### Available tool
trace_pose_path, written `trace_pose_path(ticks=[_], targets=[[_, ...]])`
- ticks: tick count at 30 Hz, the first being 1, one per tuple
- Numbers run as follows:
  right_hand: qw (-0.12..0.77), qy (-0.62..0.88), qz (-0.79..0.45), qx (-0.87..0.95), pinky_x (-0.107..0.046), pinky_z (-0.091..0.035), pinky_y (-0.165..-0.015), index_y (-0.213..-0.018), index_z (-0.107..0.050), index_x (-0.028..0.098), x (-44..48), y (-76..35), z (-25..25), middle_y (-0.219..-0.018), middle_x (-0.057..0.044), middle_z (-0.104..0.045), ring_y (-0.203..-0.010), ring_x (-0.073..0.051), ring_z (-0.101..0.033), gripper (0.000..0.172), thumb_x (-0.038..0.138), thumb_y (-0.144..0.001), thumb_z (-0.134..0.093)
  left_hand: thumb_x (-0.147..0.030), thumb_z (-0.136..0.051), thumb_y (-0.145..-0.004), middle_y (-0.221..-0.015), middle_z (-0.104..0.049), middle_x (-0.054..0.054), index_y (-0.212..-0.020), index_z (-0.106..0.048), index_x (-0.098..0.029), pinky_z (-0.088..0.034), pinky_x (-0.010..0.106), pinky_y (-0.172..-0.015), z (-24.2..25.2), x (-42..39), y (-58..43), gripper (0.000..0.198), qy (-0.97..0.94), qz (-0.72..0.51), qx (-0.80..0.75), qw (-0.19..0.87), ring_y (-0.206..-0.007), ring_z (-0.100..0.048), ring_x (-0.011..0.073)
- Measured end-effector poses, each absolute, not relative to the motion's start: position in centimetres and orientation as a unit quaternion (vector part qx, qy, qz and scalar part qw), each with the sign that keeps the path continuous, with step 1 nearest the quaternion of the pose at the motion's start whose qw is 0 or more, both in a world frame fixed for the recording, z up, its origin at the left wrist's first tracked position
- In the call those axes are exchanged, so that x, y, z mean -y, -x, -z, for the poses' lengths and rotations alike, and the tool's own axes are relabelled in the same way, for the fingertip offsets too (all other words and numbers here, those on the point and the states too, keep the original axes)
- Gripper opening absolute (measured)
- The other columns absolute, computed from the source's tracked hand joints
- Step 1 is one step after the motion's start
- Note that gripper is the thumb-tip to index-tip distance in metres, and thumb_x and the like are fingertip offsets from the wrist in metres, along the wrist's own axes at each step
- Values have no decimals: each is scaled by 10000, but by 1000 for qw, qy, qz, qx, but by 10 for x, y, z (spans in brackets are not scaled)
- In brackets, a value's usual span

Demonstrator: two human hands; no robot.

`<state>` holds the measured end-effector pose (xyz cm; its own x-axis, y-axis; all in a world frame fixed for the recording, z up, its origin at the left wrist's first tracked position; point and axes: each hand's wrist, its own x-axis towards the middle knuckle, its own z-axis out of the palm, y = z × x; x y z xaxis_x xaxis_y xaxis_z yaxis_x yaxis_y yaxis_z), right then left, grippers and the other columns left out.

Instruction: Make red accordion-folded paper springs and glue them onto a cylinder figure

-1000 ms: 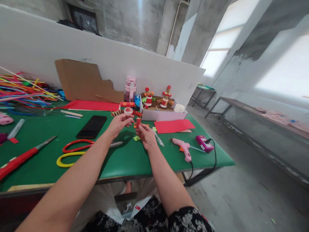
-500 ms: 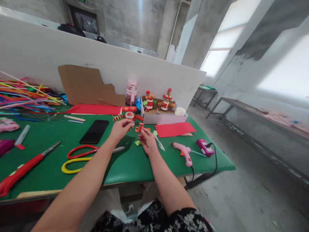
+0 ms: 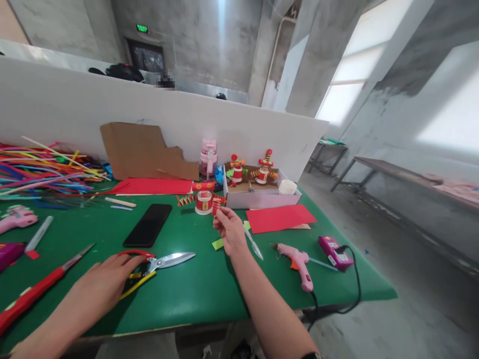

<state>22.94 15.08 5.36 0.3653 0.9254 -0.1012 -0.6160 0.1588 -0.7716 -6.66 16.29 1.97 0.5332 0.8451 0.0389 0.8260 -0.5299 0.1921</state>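
My left hand lies over the handles of the scissors, fingers curled on the red and yellow loops; the blades point right. Between the fingertips of my right hand is a folded red paper strip, held upright above the table. Just behind it stands a red and white paper figure body with folded paper arms at its sides. A red roll with orange circles is behind that body. Green paper scraps lie below my right hand.
Behind, a box holds two finished-looking figures and a white roll. A pink glue gun, red paper and purple device are right. Left are a phone, red-handled tool and colourful pipe cleaners.
My left hand has moved down and left from beside the paper body onto the scissors' handles. My right hand still holds the folded strip. The camera view has shifted.
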Motion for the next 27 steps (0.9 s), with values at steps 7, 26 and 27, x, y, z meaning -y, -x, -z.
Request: trace_pose_path(ticks=[7,26,27], targets=[[767,369,-500,157,-151,-456,-492,-777,-661,185,-171,-261,-51,-616,75,-629,-488,-36,-533,309,230,-554,-870,-41,-417,-681,-1206,-673,97,-1240,-646,-232,-485,379,-973,-27,-145,15,633,-912,-83,-376,145,-1111,-610,254],[723,357,-560,191,-158,-503,-530,-810,-702,188,-168,-246,-31,-606,61,-652,-515,-58,-583,399,329,-503,-915,-564,-656,-713,-784,-732,65,-897,-700,-175,-469,275,-619,-46,-248,-87,433,-660,-391,-402,500,-727,-639,204],[718,357,-564,197,-162,-507,-537,-817,-704,188,-168,-244,-31,-623,57,-663,-520,-59,-589,406,329,-501,-916,-554,-672,-715,-855,-745,81,-936,-700,-173,-480,277,-645,-44,-244,-87,441,-650,-392,-382,527,-799,-655,215]])
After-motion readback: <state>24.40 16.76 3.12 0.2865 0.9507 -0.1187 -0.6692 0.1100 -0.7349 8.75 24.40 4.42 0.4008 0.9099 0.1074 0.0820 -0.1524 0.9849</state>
